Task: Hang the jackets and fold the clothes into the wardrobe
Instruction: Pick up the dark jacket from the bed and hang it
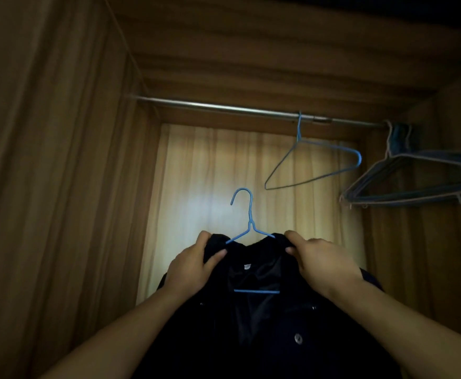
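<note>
1. Dark, soft-cloth jacket (267, 351) sits on a thin blue wire hanger (249, 214), well below the wardrobe's metal rail (223, 107).
2. Left hand (193, 262) and right hand (326, 262): fingers pinch the jacket's shoulders.
3. Judged limp and fairly heavy; the wire may flex. Best held at the shoulders, over the wire.

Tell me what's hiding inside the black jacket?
A blue hanger: its hook pokes out above the jacket collar, and its bottom bar shows in the open front. Its shoulders are hidden under the cloth.

Two bare forearms (131, 324) were seen, uncovered down to the frame's lower edge. The left hand (193, 265) and right hand (322, 262) were ungloved, with fingernails (223, 252) kept short.
</note>
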A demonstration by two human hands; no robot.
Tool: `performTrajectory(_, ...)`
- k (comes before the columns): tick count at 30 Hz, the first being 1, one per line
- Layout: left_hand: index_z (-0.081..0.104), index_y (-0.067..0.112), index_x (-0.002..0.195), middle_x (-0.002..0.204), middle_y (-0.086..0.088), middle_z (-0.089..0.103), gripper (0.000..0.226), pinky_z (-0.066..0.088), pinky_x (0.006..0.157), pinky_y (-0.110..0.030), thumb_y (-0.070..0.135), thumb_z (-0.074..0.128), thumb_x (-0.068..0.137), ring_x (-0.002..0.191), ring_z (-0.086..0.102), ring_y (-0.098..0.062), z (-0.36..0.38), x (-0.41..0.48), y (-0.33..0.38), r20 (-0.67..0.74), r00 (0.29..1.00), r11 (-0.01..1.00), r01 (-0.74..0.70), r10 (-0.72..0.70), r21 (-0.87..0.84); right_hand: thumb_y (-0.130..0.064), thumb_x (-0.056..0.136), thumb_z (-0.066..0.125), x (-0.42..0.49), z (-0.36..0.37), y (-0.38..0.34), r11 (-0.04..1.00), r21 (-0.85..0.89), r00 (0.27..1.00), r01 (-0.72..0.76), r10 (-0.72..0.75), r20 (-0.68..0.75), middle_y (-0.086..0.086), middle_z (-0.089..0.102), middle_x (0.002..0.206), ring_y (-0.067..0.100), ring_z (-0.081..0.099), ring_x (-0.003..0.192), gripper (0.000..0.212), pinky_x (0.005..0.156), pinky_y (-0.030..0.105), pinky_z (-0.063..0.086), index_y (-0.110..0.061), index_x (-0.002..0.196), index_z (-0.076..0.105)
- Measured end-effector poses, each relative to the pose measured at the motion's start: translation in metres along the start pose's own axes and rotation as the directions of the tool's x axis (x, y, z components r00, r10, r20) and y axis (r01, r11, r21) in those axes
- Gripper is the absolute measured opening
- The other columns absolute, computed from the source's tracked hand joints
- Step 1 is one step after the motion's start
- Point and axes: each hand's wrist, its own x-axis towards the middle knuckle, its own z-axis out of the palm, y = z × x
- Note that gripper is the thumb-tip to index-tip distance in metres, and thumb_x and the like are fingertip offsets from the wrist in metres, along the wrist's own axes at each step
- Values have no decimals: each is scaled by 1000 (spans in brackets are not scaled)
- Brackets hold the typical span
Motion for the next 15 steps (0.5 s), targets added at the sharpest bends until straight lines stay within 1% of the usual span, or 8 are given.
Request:
performTrajectory(3,38,36,102,80,11,65,32,55,68,-42,65,48,94,73,64,-15,-16,39,8,-35,999,999,-39,39,-13,-43,108,30,25,-33,-7,998,-46,999,-36,34,-36,3,65,93,29,64,87,21,63,36,40,-30,123,38)
performTrajectory(5,39,35,102,81,10,64,31,54,68,-42,63,50,94,74,63,-16,-27,63,16,-62,996,998,-65,64,-4,-42,109,31,38,-54,-12,994,-92,996,-56,50,-69,6,67,97,31,65,90,22,63,37,38,-28,123,39)
performTrajectory(8,40,32,103,84,9,64,28,54,70,-41,57,52,96,77,63,-18,-43,95,30,-91,992,996,-88,87,-5,-40,109,32,54,-81,-18,985,-155,990,-81,61,-131,7,67,101,32,66,93,22,64,37,38,-25,123,41)
performTrajectory(11,40,31,106,89,6,63,25,53,70,-41,51,52,99,80,62,-20,-52,125,44,-106,989,995,-101,101,7,-36,110,33,72,-103,-19,975,-189,982,-113,81,-172,6,66,100,32,66,92,20,64,37,38,-25,124,41)
performTrajectory(15,38,29,107,87,5,61,22,53,70,-42,46,51,101,77,61,-20,-53,162,60,-109,991,997,-81,83,19,-24,106,44,99,-121,-17,961,-226,971,-160,112,-212,5,66,99,31,65,88,22,61,36,40,-23,128,44)
